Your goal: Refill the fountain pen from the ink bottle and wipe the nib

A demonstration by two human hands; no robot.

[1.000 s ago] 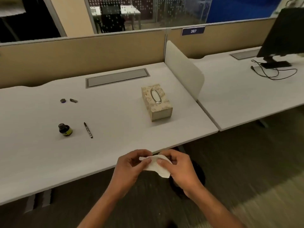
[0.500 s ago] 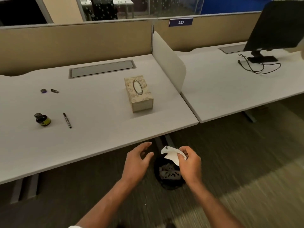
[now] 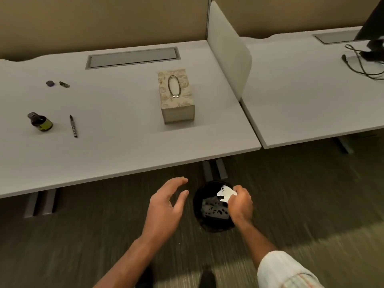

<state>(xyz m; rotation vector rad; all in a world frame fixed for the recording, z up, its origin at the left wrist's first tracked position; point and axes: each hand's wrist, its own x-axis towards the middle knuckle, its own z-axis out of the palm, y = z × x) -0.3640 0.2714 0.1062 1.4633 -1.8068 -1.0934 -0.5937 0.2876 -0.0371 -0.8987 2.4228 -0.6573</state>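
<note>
Two task things sit well up-left of the grip, a small dark yellow-labelled ink bottle (image 3: 40, 122) and slim dark pen (image 3: 73, 126); the left hand (image 3: 166, 206) spreads empty, the right hand (image 3: 240, 203) pinches a crumpled white tissue (image 3: 225, 194) over a round black bin (image 3: 218, 226).

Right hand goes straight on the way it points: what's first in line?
The right hand pinches the tissue over the bin, fingers aimed down into it. First contact would probably be the crumpled paper lying inside, though depth is unclear from this view.
</note>
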